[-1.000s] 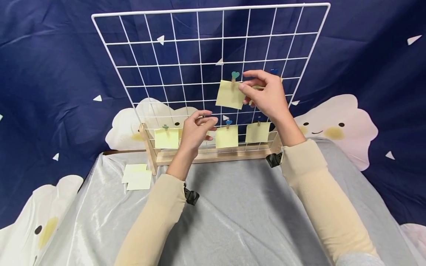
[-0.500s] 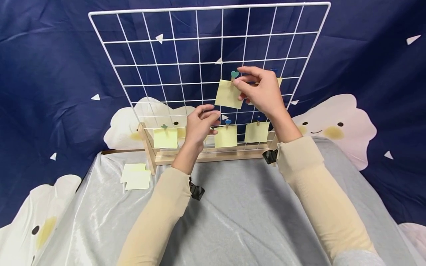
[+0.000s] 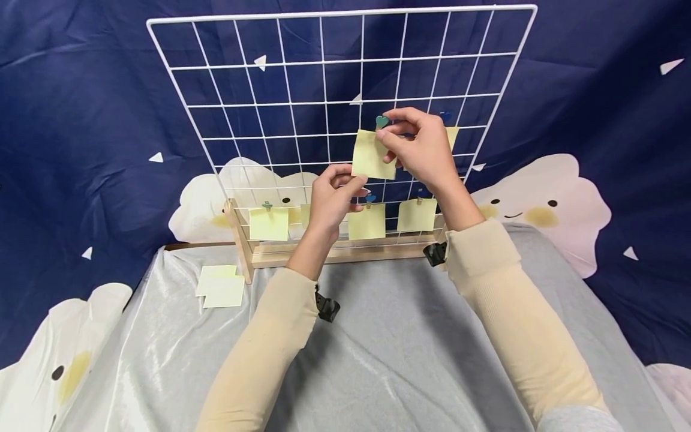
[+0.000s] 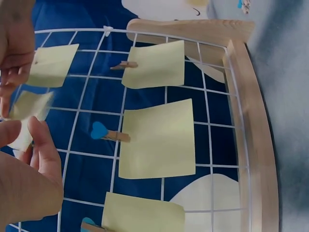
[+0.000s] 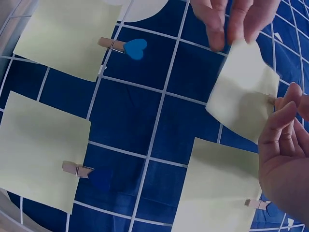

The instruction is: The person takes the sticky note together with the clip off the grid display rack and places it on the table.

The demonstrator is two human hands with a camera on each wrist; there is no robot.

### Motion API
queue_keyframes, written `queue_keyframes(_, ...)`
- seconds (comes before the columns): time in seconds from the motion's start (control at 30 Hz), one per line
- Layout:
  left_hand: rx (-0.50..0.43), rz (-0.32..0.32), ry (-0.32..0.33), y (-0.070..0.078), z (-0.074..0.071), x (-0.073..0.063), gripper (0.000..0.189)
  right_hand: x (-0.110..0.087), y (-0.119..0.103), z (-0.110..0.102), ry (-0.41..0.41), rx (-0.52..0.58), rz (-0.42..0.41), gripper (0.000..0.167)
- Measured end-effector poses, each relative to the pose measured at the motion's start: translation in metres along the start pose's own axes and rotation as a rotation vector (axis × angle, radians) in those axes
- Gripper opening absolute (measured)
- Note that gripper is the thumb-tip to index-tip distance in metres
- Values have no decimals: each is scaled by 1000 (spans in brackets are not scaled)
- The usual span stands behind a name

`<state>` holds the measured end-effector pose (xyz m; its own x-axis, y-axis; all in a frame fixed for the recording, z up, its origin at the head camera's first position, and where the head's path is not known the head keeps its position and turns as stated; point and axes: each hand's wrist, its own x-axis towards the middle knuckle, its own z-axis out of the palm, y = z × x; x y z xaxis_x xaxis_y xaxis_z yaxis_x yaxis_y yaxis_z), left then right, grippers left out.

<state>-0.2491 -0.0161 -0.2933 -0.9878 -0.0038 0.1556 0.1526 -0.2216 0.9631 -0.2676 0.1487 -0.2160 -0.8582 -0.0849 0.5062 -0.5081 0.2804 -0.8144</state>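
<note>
A pale yellow sticky note [image 3: 369,157] hangs on a white wire grid panel [image 3: 306,103], under a small wooden clothespin [image 5: 272,99] topped with a teal heart [image 3: 381,122]. My right hand [image 3: 423,147] pinches this clothespin between thumb and fingers. At the note's lower left corner, my left hand [image 3: 332,198] holds the paper between thumb and finger; the right wrist view shows the same pinch, and the note [image 5: 244,87] bowing slightly. A second note [image 3: 454,137] is partly hidden behind my right hand, with a dark blue heart clip [image 3: 445,117] above it.
Along the panel's lower part hang several clipped notes, among them a left one [image 3: 269,224], a middle one [image 3: 367,222] and a right one [image 3: 417,215]. A wooden stand [image 3: 345,254] carries the panel. Loose notes [image 3: 224,291] lie on the grey cloth [image 3: 378,336].
My left hand has risen to the right and taken the note's lower corner. My right hand has shifted left onto the teal heart clothespin.
</note>
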Motion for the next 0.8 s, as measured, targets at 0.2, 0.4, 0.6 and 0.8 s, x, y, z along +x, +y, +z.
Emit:
queue_keyframes(0.2,10,-3,-12,3,1,0,26,3,-1,1,6,-41,3,26)
queue_keyframes(0.4,2,12,-12,7,3,0,19,6,-3,5,3,-74,8,32)
queue_keyframes(0.6,-11,4,-11,7,7,1,19,9,-4,7,17,-103,32,33)
queue_keyframes(0.8,-20,-19,-18,6,9,4,20,11,-6,9,62,-190,22,30)
